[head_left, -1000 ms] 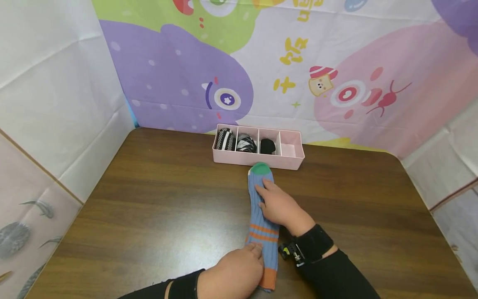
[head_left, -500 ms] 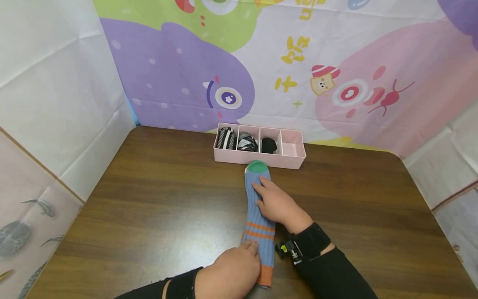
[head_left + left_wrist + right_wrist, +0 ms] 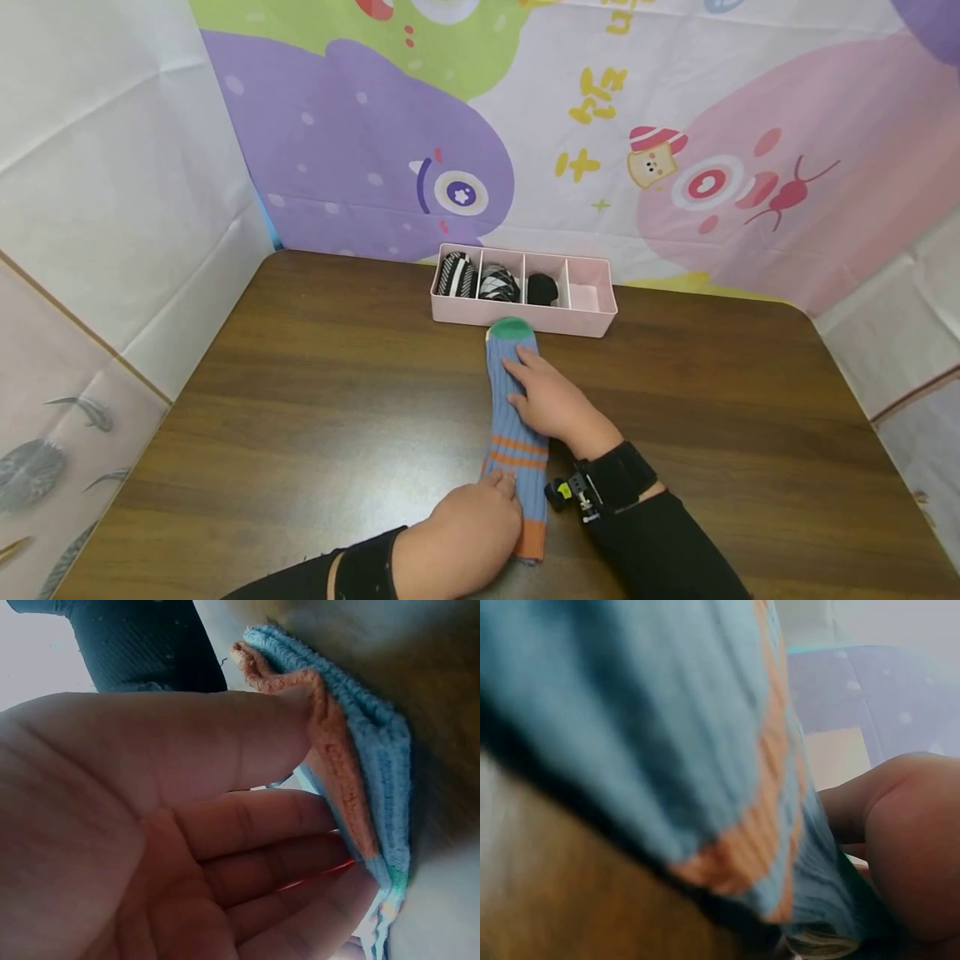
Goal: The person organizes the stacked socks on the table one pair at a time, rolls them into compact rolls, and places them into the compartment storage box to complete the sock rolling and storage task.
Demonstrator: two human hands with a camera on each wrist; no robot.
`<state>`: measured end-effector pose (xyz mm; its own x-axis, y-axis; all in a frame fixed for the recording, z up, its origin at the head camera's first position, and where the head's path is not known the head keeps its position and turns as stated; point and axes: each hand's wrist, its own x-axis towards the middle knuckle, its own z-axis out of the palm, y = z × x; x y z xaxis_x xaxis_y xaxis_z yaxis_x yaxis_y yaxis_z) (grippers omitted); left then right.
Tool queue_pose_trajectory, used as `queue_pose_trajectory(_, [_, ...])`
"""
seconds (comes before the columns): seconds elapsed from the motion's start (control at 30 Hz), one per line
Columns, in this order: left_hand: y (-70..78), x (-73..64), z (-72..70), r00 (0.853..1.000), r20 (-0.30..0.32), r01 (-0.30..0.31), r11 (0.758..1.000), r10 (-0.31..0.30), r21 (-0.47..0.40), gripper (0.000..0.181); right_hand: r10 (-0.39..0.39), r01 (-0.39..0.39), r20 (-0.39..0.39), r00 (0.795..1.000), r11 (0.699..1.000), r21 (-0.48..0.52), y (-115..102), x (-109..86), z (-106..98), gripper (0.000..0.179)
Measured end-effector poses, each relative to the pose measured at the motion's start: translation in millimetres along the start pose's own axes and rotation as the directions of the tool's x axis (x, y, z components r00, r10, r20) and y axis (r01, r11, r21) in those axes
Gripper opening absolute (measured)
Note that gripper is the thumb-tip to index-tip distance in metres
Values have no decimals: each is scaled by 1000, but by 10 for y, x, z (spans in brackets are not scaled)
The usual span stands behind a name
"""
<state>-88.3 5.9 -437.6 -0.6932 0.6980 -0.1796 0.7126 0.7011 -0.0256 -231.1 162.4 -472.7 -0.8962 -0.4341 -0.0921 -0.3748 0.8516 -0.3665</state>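
Observation:
Blue ribbed socks point(image 3: 517, 433) lie flat and lengthwise on the table, apparently stacked, with a green toe, orange stripes and an orange cuff. The green toe lies right by the front of a pink divided box point(image 3: 525, 319). My left hand point(image 3: 468, 533) rests on the left edge near the cuff; in the left wrist view its thumb and extended fingertips touch the layered edge point(image 3: 386, 780). My right hand point(image 3: 558, 400) rests on the foot part, fingers extended toward the toe. In the right wrist view the sock fabric point(image 3: 682, 712) covers much of the hand's work.
Inside the box are a striped rolled sock point(image 3: 457, 275), a checked rolled one point(image 3: 498, 283) and a black one point(image 3: 542, 289); the rightmost compartment shows its bare floor. The brown table point(image 3: 337, 417) ends at a patterned cloth point(image 3: 360, 150) behind and white side panels point(image 3: 97, 150).
The head view has tilted slightly, so the scene shifts a little. The socks and both hands have moved slightly left and away together, the lower end swinging less than the toe.

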Motion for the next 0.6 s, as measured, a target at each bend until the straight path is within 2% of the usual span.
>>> queue_pose_trajectory(0.2, [-23,7,-3,1000,-15,-12,1000,12,-6,32,0,0,-7,1000,1000,-3,40,10,43,56])
queue_pose_trajectory(0.33, [-34,15,16,1000,-15,-3,1000,3,-3,33,-18,19,15,1000,1000,-19,-24,-44,-3,56])
queue_pose_trajectory(0.5, [-21,25,18,999,-47,8,1000,-7,13,33,-75,76,18,997,996,-39,-182,-348,-133,53])
queue_pose_trajectory(0.6, [-1,28,21,997,-73,5,1000,-3,27,33,-120,118,-33,992,991,-59,-248,-601,-147,44])
